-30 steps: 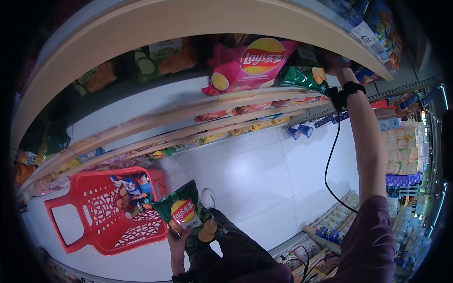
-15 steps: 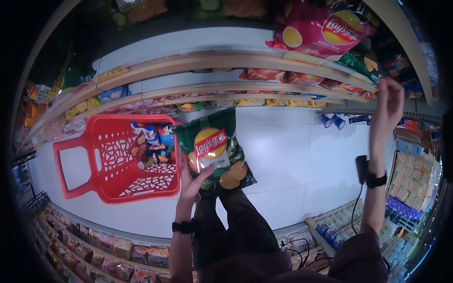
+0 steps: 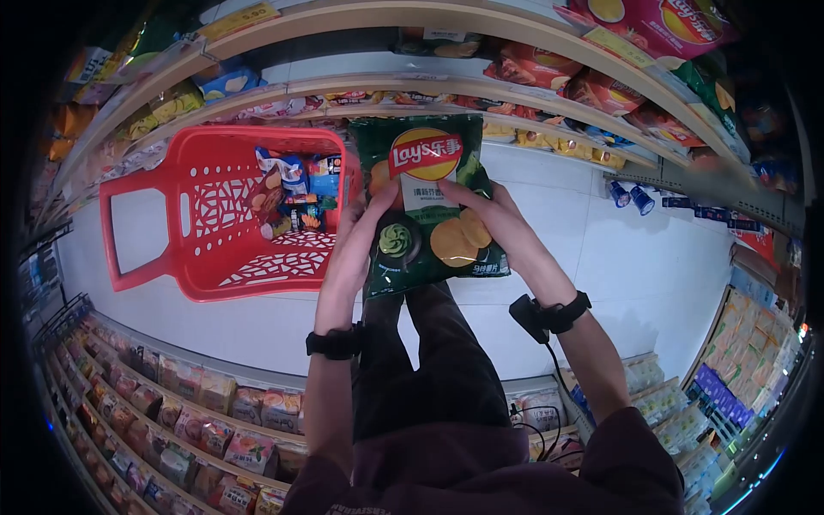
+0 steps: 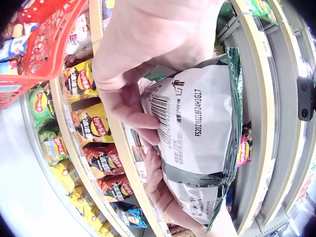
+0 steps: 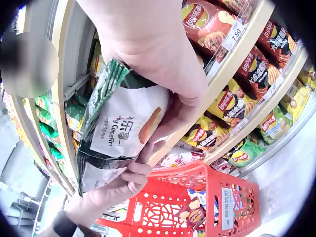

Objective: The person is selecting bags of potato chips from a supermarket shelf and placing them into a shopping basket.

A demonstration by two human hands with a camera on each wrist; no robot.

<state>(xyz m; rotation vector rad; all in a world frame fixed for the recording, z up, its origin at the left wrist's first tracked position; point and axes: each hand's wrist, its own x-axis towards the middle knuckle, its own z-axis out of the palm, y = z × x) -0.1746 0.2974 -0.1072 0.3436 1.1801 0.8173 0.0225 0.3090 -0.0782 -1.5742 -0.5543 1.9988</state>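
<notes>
A dark green bag of potato chips (image 3: 429, 232) is held up in front of the body, its printed front facing the head camera. My left hand (image 3: 356, 236) grips its left side, thumb on the front and fingers curled behind. On the other side my right hand (image 3: 502, 227) grips it the same way, thumb near the white label. From the left wrist, the bag's white back (image 4: 192, 123) with barcode and printed date shows, fingers spread against it. In the right wrist view, both hands close around the crinkled bag (image 5: 123, 118).
A red shopping basket (image 3: 184, 283) with several snack packs (image 3: 296, 184) inside stands on the floor at the left. Shelves of chip bags (image 3: 532, 69) run along the front. Low shelves with packaged goods (image 3: 202, 386) lie behind the legs. Blue cups (image 3: 631, 197) are at the right.
My right hand has come down from the upper shelf at the right and now grips the chip bag. The left hand has raised the bag from beside the basket to mid-view.
</notes>
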